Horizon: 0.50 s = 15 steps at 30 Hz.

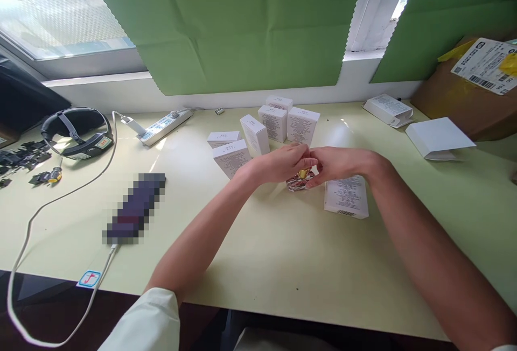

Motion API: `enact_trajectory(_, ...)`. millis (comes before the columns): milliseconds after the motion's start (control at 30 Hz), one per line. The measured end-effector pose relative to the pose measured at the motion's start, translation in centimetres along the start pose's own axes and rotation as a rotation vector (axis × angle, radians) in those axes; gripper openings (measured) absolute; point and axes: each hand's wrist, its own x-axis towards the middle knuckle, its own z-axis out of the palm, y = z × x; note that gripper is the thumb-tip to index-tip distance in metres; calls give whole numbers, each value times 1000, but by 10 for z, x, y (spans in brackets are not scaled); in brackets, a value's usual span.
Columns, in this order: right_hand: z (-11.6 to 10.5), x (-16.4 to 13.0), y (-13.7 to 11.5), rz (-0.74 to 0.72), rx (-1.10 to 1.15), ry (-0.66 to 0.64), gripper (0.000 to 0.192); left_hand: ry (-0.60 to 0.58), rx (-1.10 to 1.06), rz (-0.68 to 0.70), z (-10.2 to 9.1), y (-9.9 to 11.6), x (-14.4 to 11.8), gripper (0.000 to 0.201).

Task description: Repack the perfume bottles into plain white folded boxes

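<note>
Both hands meet over a small glass bottle (298,183) with a gold-coloured neck, which looks like a perfume bottle and stands on the table. My left hand (285,162) reaches in from the left, its fingers closed about the bottle's top. From the right, my right hand (333,161) has its fingers bent down round the same top and the bottle's side. The fingers hide most of the upper part, and whether a cap is there cannot be made out. Just right of the bottle, partly under my right hand, lies a white printed box (346,200).
Behind the hands stand several white printed boxes (302,125). At the right are an opened white carton (438,138), another white box (388,110) and a big cardboard box (456,87). Leftward lie a blurred-out phone (135,208) on a cable, a power strip (165,126) and a head strap (78,133).
</note>
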Motion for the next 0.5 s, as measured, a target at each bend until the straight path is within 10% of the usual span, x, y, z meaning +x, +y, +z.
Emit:
enact_trajectory(167, 0, 2, -4, -119, 13, -63, 33, 110, 3, -50, -3, 3, -9, 30)
enact_trajectory(500, -29, -35, -1, -28, -41, 242, 45, 551, -109, 166, -21, 35, -28, 24)
